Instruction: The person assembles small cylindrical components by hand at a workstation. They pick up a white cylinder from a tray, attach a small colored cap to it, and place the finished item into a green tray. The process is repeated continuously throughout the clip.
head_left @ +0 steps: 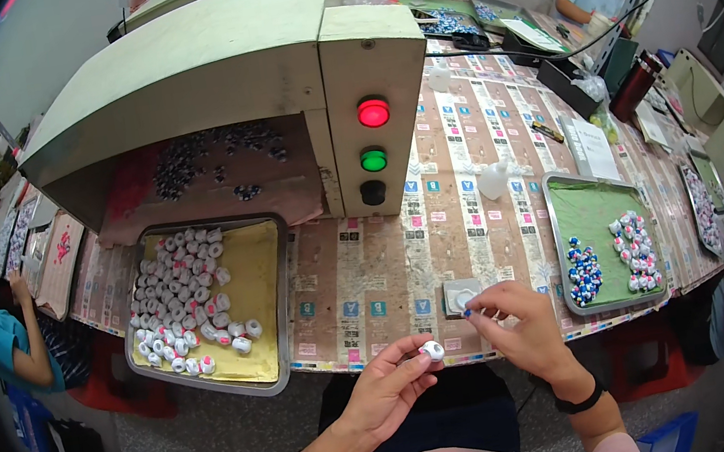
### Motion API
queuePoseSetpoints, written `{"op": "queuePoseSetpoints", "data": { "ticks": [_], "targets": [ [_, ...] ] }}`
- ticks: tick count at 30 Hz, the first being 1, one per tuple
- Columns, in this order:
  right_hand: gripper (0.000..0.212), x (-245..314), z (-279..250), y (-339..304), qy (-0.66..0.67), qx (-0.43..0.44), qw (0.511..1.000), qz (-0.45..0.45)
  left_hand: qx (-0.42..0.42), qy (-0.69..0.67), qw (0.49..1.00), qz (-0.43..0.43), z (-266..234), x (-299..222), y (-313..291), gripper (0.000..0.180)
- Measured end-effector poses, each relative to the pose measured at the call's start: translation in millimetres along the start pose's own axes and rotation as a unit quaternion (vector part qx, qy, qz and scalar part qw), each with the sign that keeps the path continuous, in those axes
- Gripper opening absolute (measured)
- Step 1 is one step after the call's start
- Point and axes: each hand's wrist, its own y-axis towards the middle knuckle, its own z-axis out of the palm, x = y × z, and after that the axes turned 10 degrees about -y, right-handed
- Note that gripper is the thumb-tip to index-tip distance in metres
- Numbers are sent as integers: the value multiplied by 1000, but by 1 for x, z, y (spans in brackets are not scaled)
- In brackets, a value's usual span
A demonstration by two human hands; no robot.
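Note:
My left hand (391,385) is closed, holding a small white rounded piece (433,350) with a dark mark between thumb and fingers. To the right, my right hand (522,325) has its thumb and index finger pinched together at the table's front edge. A tiny bit of blue shows at those fingertips, too small to name. Directly by them sits a small square grey block (450,290) with a white round patch on top, partly covered by the fingers. Dark bands circle both wrists.
A tray with yellow lining (262,358) holds many white pieces at left, before a beige tunnel-like machine (177,52). At right lies a green-lined tray (597,198) with blue-white and pink-white pieces. A squeeze bottle (494,180) and a dark red flask (636,87) stand farther back. Co-workers sit around.

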Motion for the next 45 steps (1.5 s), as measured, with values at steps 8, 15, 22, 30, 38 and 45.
{"op": "queuePoseSetpoints", "data": {
  "ticks": [8, 15, 22, 30, 38, 45],
  "targets": [
    [14, 19, 3, -25, 166, 20, 985, 49, 5, 15, 1000, -2, 8, 7, 5, 29],
    [15, 11, 11, -32, 179, 44, 981, 56, 4, 42, 999, 13, 7, 12, 1, 27],
    [14, 1, 10, -37, 197, 68, 978, 29, -9, 113, 992, 55, 3, 22, 2, 28],
    [17, -12, -26, -37, 230, 66, 970, 37, 33, 94, 995, 22, 22, 24, 8, 31],
    [15, -162, -111, -72, -59, -335, 905, 256, 15, 67, 991, 119, 12, -21, -21, 27],
    [16, -191, -122, -82, -251, -279, 875, 306, -41, 103, 982, 151, 5, -50, -25, 21]
  ]
}}
